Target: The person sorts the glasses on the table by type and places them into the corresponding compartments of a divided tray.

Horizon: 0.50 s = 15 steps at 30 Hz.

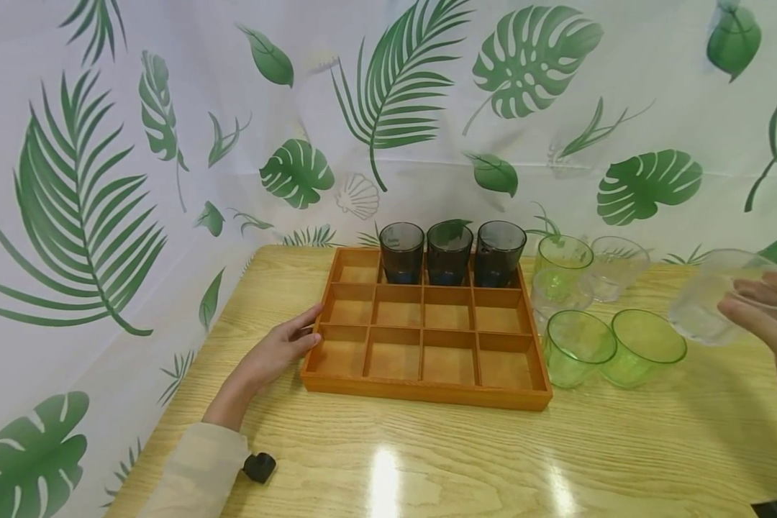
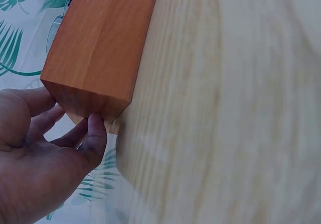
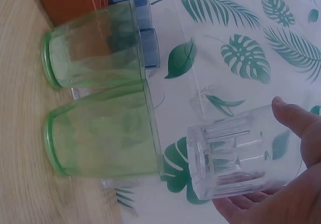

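Note:
A wooden compartment tray (image 1: 427,393) lies on the table, with three dark glasses (image 1: 449,255) standing in its back row. My left hand (image 1: 273,360) touches the tray's left side with its fingertips; in the left wrist view, the fingers bend lightly against the tray's end wall (image 2: 83,101). At the far right, my right hand (image 1: 773,313) grips a clear glass (image 1: 706,306) above the table. The right wrist view has this clear glass (image 3: 235,158) between thumb and fingers, its thick ribbed base facing the green glasses (image 3: 103,133).
Two green glasses (image 1: 579,352) stand by the tray's right front side. Behind them are another green glass (image 1: 565,253) and two clear glasses (image 1: 615,270), partly overlapping. A leaf-printed cloth (image 1: 388,129) hangs behind and left of the wooden table (image 1: 337,460).

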Each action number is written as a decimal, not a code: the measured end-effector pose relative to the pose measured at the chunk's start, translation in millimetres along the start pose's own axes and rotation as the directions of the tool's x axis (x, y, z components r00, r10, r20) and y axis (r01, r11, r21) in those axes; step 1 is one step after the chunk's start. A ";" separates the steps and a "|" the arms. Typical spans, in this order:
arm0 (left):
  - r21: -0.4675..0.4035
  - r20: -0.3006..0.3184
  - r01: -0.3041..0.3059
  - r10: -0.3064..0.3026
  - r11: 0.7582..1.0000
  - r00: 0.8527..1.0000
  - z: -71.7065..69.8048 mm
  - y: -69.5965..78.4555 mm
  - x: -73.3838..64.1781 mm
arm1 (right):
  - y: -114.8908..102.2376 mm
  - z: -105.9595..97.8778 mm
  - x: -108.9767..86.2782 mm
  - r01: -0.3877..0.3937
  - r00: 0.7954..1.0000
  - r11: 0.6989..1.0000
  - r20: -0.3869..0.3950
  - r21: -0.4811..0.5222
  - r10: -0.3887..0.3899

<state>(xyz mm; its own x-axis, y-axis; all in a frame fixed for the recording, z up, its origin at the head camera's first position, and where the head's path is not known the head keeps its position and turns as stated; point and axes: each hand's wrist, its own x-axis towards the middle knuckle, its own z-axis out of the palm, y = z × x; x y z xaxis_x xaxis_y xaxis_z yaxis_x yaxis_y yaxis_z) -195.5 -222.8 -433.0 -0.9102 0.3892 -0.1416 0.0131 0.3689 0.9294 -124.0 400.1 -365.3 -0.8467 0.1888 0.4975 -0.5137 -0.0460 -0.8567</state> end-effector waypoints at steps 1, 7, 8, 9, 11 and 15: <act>-0.001 0.001 -0.002 0.002 1.000 1.000 0.0 0.2 0.1 | -1.0 2.1 -0.5 -0.043 0.999 0.999 -0.008 -0.004 0.043; 0.005 -0.002 0.004 -0.004 1.000 1.000 0.4 1.4 0.1 | -1.2 17.4 -4.1 -0.096 0.993 0.995 0.069 0.021 0.094; 0.006 -0.002 0.005 -0.005 1.000 1.000 0.4 1.5 0.1 | -1.9 20.5 -4.3 -0.105 0.992 0.994 0.077 0.026 0.103; 0.004 -0.001 0.006 -0.006 1.000 1.000 0.5 1.6 0.1 | -3.0 23.6 -3.9 -0.116 0.990 0.993 0.080 0.021 0.114; -0.002 0.001 0.004 -0.004 1.000 1.000 0.7 1.6 0.0 | -5.8 30.2 -4.2 -0.153 0.985 0.988 0.076 -0.005 0.153; -0.011 0.002 0.001 -0.001 1.000 1.000 0.9 1.3 0.2 | -10.8 43.0 -5.2 -0.249 0.965 0.960 0.054 -0.131 0.257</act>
<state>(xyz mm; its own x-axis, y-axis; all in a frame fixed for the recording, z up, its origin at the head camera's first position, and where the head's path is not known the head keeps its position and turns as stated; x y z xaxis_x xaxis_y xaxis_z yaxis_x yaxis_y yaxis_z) -195.3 -221.4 -432.1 -0.9092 0.3909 -0.1433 0.0078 0.3601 0.9329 -120.0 357.4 -352.8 -0.9565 0.1176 0.2669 -0.2643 0.0376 -0.9637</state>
